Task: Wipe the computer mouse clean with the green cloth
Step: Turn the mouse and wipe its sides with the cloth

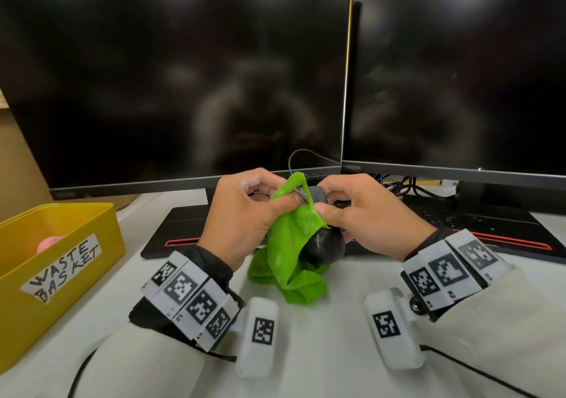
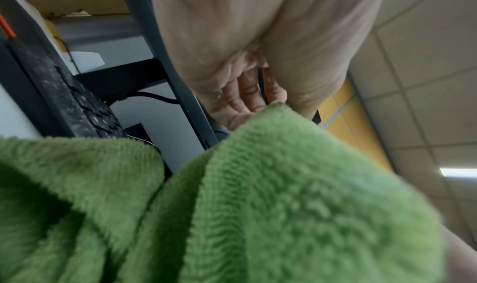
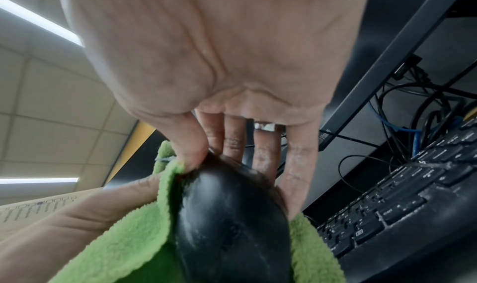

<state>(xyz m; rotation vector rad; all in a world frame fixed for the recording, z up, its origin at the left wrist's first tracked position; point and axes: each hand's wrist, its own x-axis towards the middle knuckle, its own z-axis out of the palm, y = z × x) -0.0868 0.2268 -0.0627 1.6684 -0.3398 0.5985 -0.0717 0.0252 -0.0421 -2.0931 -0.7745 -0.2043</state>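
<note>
Held off the desk [image 1: 337, 278] in front of the left monitor [image 1: 171, 73]: black mouse [image 1: 325, 248], lifted between both hands, rounded rear end toward the person. Gripped by the right hand [image 1: 364, 214], thumb [image 3: 189, 142] pressed on one side and fingers [image 3: 296, 165] curled round the other, as seen from the right wrist. Draped over the mouse's left side and hanging down to the desk below it: green cloth [image 1: 289, 244]. Pinched against the mouse by the left hand [image 1: 245, 210], thumb on top of the fabric, fingers curled behind it; a ring [image 1: 301, 191] worn on one finger there. Filled the lower half of the left wrist view with cloth [image 2: 258, 205], palm [image 2: 232, 42] above, fingertips mostly hidden by the fabric. Trailed back from the mouse toward the left monitor: a thin black cable [image 1: 294, 158].

Stood right of the left monitor, edge to edge: a second dark monitor [image 1: 459, 73]. Lay under the monitors, behind the mouse: black keyboard [image 3: 402, 201]. Sat left of the left monitor's base, well apart from the mouse: yellow bin [image 1: 46, 275] labelled WASTE BASKET, something pink [image 1: 49, 243] inside. Wore marker-tagged bands on both wrists.
</note>
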